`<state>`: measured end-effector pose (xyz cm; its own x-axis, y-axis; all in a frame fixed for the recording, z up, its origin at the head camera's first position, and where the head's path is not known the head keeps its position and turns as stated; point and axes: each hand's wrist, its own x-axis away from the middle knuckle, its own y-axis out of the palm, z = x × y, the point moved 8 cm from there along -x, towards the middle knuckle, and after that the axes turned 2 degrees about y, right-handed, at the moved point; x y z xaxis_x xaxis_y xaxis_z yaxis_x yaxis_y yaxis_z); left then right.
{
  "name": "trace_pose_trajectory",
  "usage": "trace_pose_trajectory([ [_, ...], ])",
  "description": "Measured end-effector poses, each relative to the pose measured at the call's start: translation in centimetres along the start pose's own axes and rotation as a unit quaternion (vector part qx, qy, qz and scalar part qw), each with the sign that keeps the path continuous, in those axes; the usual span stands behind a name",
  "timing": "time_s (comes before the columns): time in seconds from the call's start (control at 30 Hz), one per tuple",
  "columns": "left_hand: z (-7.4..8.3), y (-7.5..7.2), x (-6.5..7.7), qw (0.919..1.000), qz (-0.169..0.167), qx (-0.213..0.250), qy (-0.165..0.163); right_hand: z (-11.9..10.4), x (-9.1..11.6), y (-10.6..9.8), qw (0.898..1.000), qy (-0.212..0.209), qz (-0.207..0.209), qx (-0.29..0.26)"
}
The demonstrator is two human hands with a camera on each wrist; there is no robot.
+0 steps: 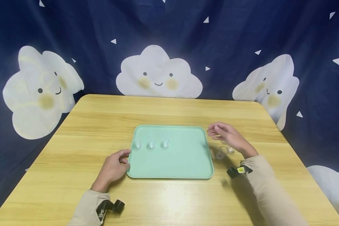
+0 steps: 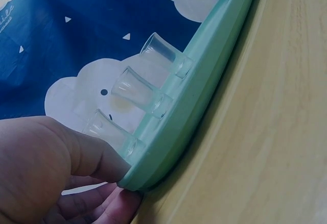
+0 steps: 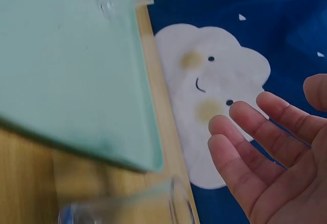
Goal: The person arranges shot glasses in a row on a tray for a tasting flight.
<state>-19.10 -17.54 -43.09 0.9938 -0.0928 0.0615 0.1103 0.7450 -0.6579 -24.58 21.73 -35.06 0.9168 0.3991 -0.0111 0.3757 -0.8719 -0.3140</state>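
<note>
A mint-green tray (image 1: 183,163) lies on the wooden table, with three small clear cups (image 1: 152,142) in a row on its left half. My left hand (image 1: 114,168) pinches the tray's left edge; in the left wrist view the thumb is at the rim and the fingers are lower, beside the nearest cup (image 2: 110,132). Beyond the tray's right edge, my right hand (image 1: 227,135) is raised with fingers loosely extended and nothing in them. Below it, another clear cup (image 1: 222,153) stands on the table, close to more small clear pieces partly hidden by the hand.
The wooden table (image 1: 169,201) extends around the tray on all sides. Behind it hangs a dark blue cloth (image 1: 101,25) with white clouds. A black wrist device is on each sleeve.
</note>
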Motion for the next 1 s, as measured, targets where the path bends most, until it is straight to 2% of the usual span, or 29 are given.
trace_pose_trajectory([
  [0.23,0.0,0.0,0.1,1.0000,-0.002,0.001,0.001,1.0,1.8,-1.7,0.998,-0.007,0.025,0.063],
  [0.43,0.0,0.0,0.0,1.0000,-0.001,0.000,0.000,1.7,2.8,-1.8,0.992,0.005,0.013,0.127],
  [1.0,-0.2,0.1,0.0,1.0000,0.003,0.000,-0.001,4.3,3.7,-1.0,0.993,0.027,-0.057,0.095],
])
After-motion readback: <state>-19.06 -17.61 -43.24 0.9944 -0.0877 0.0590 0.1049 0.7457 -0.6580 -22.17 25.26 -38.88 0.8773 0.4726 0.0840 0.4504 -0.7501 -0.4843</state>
